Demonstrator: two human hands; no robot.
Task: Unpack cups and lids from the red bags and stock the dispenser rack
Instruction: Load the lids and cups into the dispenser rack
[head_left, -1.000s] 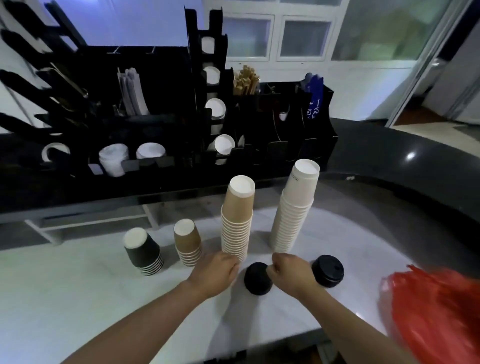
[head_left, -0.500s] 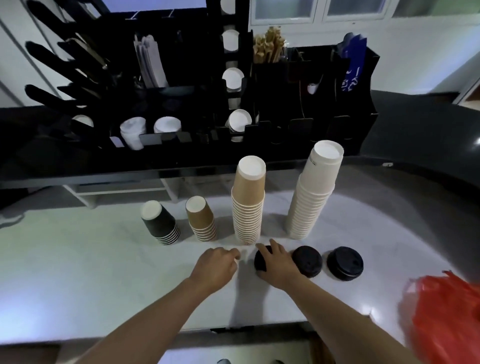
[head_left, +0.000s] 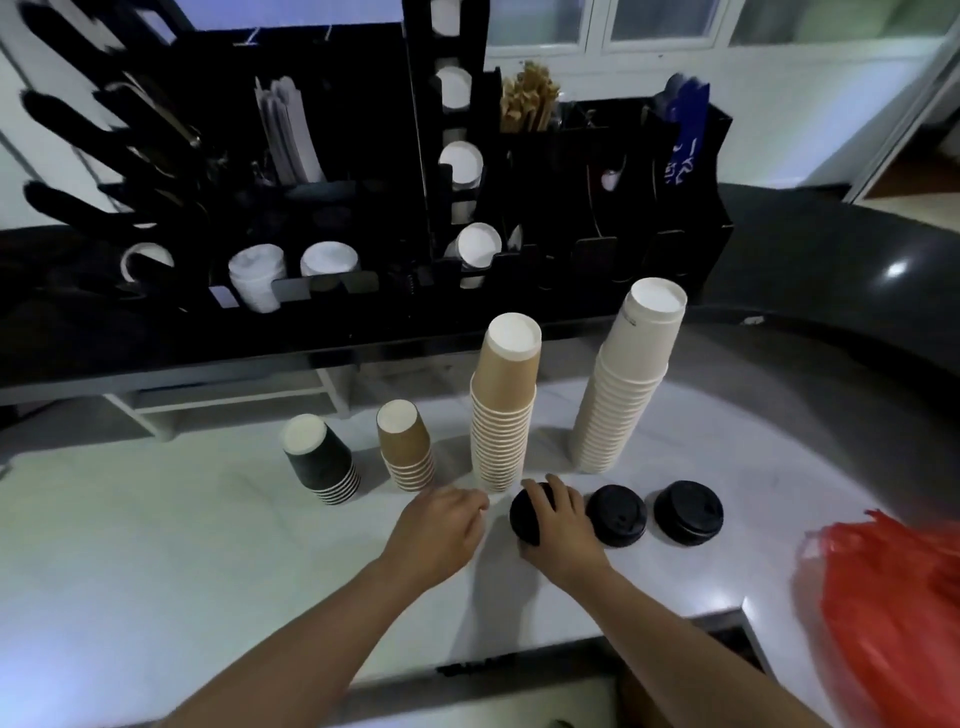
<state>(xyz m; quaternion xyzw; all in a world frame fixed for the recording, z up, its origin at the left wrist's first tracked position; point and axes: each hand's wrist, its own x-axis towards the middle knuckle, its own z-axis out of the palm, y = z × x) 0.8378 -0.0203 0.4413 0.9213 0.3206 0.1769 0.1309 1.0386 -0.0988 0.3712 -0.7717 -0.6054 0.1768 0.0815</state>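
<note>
While right hand (head_left: 563, 525) holds a black lid (head_left: 524, 514), rack (head_left: 363, 208) slots show white lids.

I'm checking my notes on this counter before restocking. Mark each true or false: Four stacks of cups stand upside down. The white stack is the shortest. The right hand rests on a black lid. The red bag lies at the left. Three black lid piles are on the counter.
1. Four cup stacks stand upside down: true.
2. The white stack is the shortest: false, it is the tallest.
3. The right hand rests on a black lid: true.
4. The red bag lies at the left: false, at the right.
5. Three black lid piles: true.
</note>
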